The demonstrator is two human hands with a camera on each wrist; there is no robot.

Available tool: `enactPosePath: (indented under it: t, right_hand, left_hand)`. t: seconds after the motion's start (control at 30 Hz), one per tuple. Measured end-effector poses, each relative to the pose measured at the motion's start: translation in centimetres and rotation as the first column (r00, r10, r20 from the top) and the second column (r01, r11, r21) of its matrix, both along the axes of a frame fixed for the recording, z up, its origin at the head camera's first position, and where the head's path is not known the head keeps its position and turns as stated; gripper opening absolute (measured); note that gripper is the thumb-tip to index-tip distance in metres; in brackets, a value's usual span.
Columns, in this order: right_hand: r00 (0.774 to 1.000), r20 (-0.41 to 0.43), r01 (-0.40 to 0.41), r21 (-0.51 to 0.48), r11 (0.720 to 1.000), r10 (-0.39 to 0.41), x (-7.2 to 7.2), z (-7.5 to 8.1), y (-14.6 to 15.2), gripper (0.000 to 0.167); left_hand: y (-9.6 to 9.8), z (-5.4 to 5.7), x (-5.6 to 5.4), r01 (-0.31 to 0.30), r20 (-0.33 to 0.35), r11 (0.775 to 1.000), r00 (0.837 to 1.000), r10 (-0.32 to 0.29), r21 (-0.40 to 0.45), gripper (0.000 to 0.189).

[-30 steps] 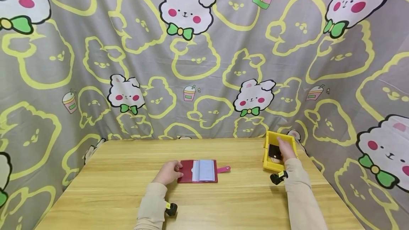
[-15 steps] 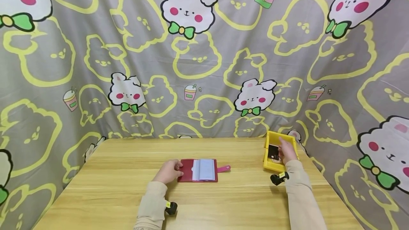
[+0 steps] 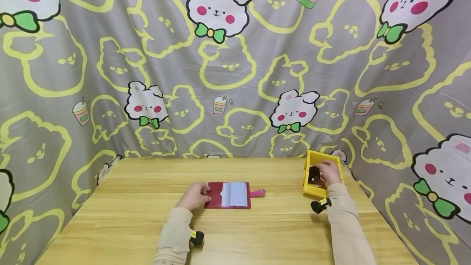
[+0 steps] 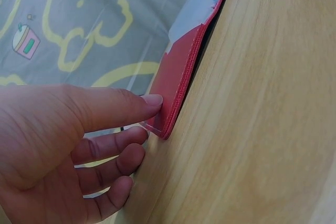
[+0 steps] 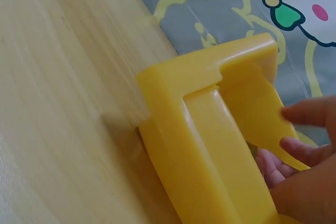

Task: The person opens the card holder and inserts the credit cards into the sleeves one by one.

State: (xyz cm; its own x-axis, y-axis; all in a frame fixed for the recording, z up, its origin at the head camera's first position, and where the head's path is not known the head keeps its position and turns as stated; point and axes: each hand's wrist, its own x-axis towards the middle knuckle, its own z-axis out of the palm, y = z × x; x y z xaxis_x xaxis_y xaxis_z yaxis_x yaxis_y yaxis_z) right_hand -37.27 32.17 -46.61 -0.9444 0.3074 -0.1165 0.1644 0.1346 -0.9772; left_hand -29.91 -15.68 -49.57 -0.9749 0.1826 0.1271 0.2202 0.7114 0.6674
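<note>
An unfolded red card holder [image 3: 216,195] with clear plastic sleeves [image 3: 237,194] lies on the table, its pink snap strap [image 3: 257,193] pointing right. My left hand [image 3: 196,195] holds its left end: in the left wrist view the thumb [image 4: 152,100] presses on the red inner cover and the other fingers curl below the edge. At the right, my right hand [image 3: 330,171] reaches into a yellow bin [image 3: 315,191], fingertips right at a black card [image 3: 314,174]. In the right wrist view its fingers [image 5: 307,115] are spread, and the bin's wall hides the card.
The wooden table [image 3: 235,236] reaches back to a grey cartoon-print curtain [image 3: 235,134], which also hangs along both sides. The bin stands near the table's far right corner, its raised walls around the right hand.
My right hand has shifted its fingers within the bin, drawing them back from its far side to the black card's top. The left hand and the card holder stay put.
</note>
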Motion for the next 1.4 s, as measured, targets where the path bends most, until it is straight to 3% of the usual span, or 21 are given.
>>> enactPosePath:
  t: [0.13, 0.3, 0.5, 0.67, 0.9, 1.2, 1.4]
  right_hand:
    - [0.998, 0.027, -0.049, 0.026, 0.998, 0.048, -0.1, -0.3, 0.1, 0.062]
    - [0.992, 0.077, -0.110, 0.070, 0.991, 0.105, -0.2, -0.5, 0.4, 0.065]
    - [0.992, 0.070, -0.110, 0.077, 0.991, 0.105, -0.1, -0.7, 0.8, 0.066]
    - [0.997, 0.026, -0.077, 0.050, 0.996, 0.076, 0.6, 0.4, 0.8, 0.069]
    - [0.997, -0.028, -0.072, 0.099, 0.992, 0.075, 1.3, 2.7, 1.1, 0.067]
    - [0.986, -0.098, -0.143, -0.041, 0.989, 0.139, 2.3, 5.3, -0.8, 0.068]
    - [0.983, -0.093, -0.170, -0.103, 0.980, 0.160, 1.9, 5.4, -4.1, 0.068]
  left_hand:
    - [-0.1, -0.2, -0.4, -0.034, 0.030, 0.999, 0.999, 0.034, -0.002, 0.020]
    - [0.0, -0.3, -0.5, -0.034, 0.029, 0.999, 0.999, 0.035, -0.012, 0.022]
    - [0.1, -0.3, -0.3, -0.028, 0.033, 1.000, 0.999, 0.028, -0.014, 0.022]
    - [0.2, -0.3, -0.4, -0.027, 0.031, 0.999, 0.999, 0.028, -0.022, 0.022]
    - [0.2, -0.1, -0.4, -0.034, 0.028, 0.997, 0.999, 0.036, -0.067, 0.022]
    - [0.8, 1.4, 0.2, -0.062, -0.002, 0.989, 0.998, 0.063, -0.137, 0.022]
    - [2.0, 2.2, 0.3, -0.041, -0.070, 0.988, 0.997, 0.030, -0.150, 0.021]
